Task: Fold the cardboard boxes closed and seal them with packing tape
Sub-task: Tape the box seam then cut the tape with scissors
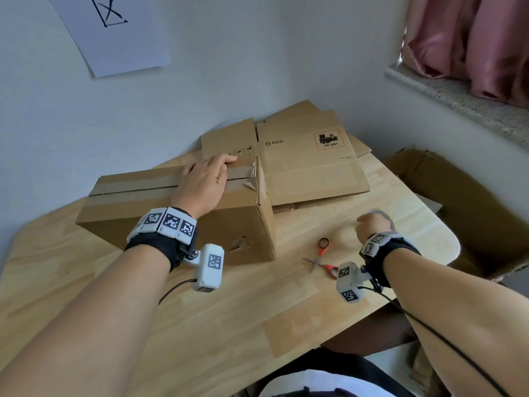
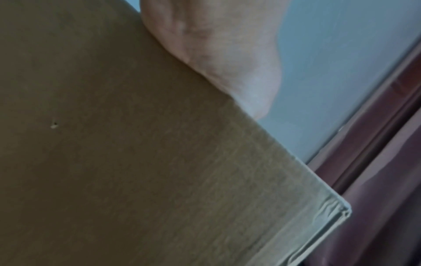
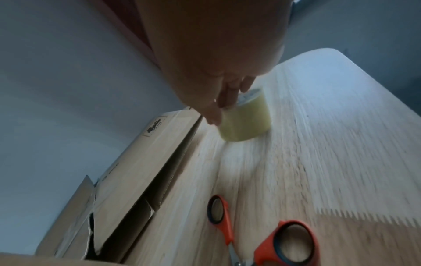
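Closed box on the tabletop, tape roll in hand

The cardboard box (image 1: 177, 207) sits on the tabletop (image 1: 200, 319), flaps shut; the left hand (image 1: 204, 180) lies flat-fingered on its seam. The right hand (image 3: 218, 75) has its fingers (image 3: 213, 115) curled round the tape roll (image 3: 246, 120), near the scissors (image 1: 322, 256).

The flattened cardboard box (image 1: 312, 164) at twelve o'clock reads "PICO" beside a ring logo. At its two o'clock, a red-hatched label (image 1: 329, 139) reads "UN 3481". The wall sheet (image 1: 114, 32) at eleven o'clock bears one bold black character.

Left hand (image 1: 204, 179) lies flat, palm down, fingers straight toward 1 o'clock. Right hand (image 1: 372, 224), at 3 o'clock of it, fingers (image 3: 224, 100) reaching down, wrist raised, motion-blurred.
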`<state>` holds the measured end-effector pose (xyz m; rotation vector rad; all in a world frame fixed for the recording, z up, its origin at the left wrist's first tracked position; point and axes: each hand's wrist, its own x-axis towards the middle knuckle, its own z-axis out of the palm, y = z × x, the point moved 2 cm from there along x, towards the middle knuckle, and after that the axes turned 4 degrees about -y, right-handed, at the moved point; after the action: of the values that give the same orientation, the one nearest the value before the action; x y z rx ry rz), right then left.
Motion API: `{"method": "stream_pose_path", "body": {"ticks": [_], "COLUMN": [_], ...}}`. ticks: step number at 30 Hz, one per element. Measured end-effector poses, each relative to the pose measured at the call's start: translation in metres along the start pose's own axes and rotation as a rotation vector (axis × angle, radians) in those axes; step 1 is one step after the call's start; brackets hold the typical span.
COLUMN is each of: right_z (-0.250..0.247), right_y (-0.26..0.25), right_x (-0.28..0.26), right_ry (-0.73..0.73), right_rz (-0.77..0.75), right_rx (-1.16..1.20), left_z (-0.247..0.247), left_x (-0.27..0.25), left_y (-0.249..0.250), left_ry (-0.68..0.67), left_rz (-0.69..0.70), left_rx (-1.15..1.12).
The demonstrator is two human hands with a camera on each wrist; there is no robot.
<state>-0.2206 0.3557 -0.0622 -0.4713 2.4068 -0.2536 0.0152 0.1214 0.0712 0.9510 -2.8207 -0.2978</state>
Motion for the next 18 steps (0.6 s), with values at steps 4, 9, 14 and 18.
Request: {"method": "stream_pose_path", "body": {"ticks": [4, 9, 14, 18], "right_z": [-0.008, -0.037, -0.064, -0.078], "right_y": [-0.015, -0.069, -0.111, -0.134], "right_x": [0.003, -0.023, -0.056, -0.077], "right_ry": [0.134, 0.000, -0.204, -0.205], "right_rz": [-0.089, -0.268, -0.419, -0.556], "right_rx": [0.520, 0.949, 1.228, 1.179], "left_z": [-0.001, -0.004, -0.004, -0.003], "left_x": [-0.002, -0.009, -0.011, -0.012], "left_y": [0.000, 0.000, -0.003, -0.004], "left_ry": [0.011, 0.016, 0.006, -0.001], "left_rz": [0.012, 0.033, 0.049, 0.057], "left_rx": [0.011, 0.023, 0.010, 0.006]}}
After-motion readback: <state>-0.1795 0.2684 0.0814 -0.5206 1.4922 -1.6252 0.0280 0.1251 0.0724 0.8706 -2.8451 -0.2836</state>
